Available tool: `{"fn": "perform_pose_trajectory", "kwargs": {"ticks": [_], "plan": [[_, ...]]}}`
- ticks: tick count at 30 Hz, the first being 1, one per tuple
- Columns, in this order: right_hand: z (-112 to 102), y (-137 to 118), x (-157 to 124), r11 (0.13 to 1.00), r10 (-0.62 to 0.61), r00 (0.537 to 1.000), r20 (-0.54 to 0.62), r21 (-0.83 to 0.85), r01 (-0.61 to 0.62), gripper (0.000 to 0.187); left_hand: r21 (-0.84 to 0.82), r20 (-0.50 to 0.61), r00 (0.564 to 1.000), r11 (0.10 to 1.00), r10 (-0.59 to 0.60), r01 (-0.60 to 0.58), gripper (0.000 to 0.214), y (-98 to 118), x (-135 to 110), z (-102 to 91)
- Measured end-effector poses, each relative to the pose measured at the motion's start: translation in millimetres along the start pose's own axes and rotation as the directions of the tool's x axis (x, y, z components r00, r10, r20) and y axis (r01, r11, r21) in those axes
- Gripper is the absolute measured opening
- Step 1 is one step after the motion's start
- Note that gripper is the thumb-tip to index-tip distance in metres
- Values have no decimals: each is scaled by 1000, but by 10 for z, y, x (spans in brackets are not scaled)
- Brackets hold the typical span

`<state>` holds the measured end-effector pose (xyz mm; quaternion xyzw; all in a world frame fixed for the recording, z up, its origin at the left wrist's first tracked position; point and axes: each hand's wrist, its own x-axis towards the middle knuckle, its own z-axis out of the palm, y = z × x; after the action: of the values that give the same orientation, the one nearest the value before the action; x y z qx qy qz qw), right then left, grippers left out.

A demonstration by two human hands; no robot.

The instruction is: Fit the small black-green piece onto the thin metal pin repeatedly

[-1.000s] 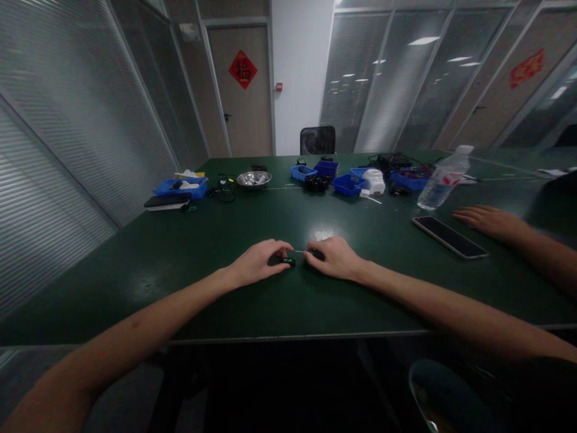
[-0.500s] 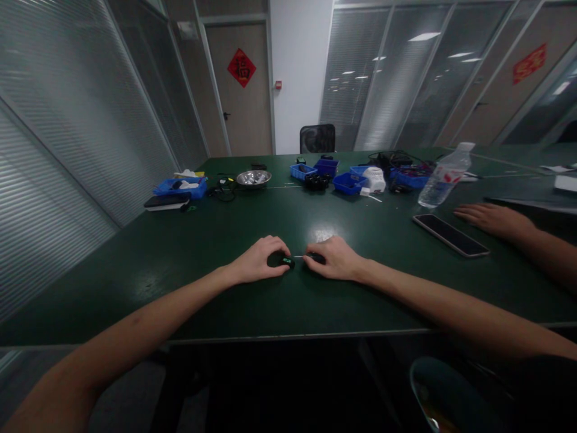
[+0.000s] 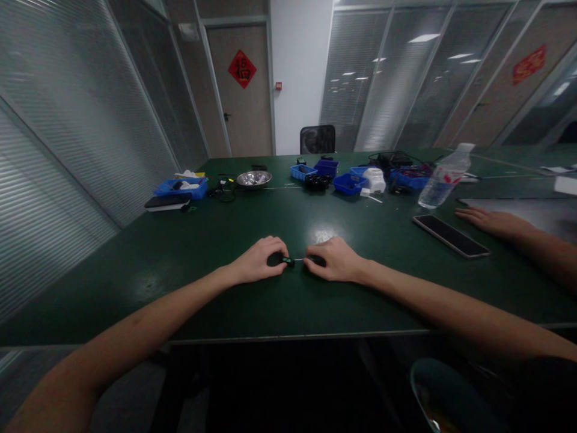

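Near the middle of the green table (image 3: 216, 228), my left hand (image 3: 261, 258) pinches a small black piece with green markings (image 3: 288, 261) between thumb and fingers; its kind is too small to tell. Just to the right, my right hand (image 3: 336, 258) is closed on a thin pale rod (image 3: 299, 260), which points left at the black piece. Whether the rod touches the piece or enters it, I cannot tell. The rod's other end is hidden in my right fingers. Both hands rest low on the table, a short gap apart.
A phone (image 3: 451, 236) and a water bottle (image 3: 446, 177) are to the right, beside another person's hand (image 3: 491, 221). Blue trays (image 3: 349, 183), a metal bowl (image 3: 253, 179), a white container (image 3: 374, 180) and cables line the back. A notebook (image 3: 167, 202) lies far left.
My hands stay almost in place; the left fingers shift slightly left on the black piece, so more of it shows. At right, a grey sheet by the other person's arm shows more.
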<state>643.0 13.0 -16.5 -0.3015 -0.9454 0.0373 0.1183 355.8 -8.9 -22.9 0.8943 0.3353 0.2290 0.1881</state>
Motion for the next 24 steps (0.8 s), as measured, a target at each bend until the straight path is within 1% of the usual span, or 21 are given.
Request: {"fn": "perform_pose_trajectory", "kwargs": {"ticks": [5,10,14,17,24], "plan": [[12,4,2,1000,7,1000,-3,-4,-7,35,-3,-9,1000,1000,-5,5,15,-4,6,5],[8,-15,-9,999,33,997,-63,-33,-36,36,-6,-13,1000,1000,9,-9,19,-22,-7,20],[-8,-29,-17,998,41,994,-100,-42,-45,34,9,-13,1000,1000,6,-6,18,-30,-11,26],[-12,-24,-19,998,43,994,-105,-38,-47,32,3,-18,1000,1000,8,-8,14,-36,-15,26],[-11,-25,-20,997,-24,994,-110,-75,15,29,-32,-11,1000,999,21,-22,12,-33,-22,16]]}}
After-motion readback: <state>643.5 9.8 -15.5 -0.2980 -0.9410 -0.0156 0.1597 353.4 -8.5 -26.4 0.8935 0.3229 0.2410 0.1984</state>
